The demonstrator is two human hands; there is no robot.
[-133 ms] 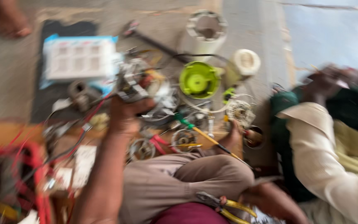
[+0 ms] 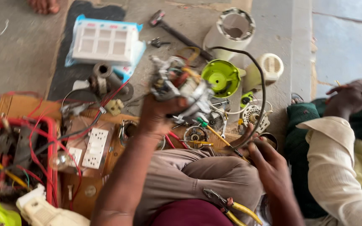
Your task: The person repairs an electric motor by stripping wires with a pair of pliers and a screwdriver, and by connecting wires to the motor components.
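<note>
Motor (image 2: 181,90) — a bare one with copper windings and loose wires — sits clamped in my left hand (image 2: 158,115), raised above the cluttered floor (image 2: 17,54). My right hand (image 2: 269,161) is closed on a black cable (image 2: 261,88) beside a yellow-handled screwdriver (image 2: 218,138); a green lid (image 2: 221,77) lies just beyond the motor.

The person's two arms are bare, with no sleeves; the hands (image 2: 160,113) wear no gloves or rings; the trousers (image 2: 189,175) are grey-brown; a dark red cloth (image 2: 185,214) sits below them.
</note>
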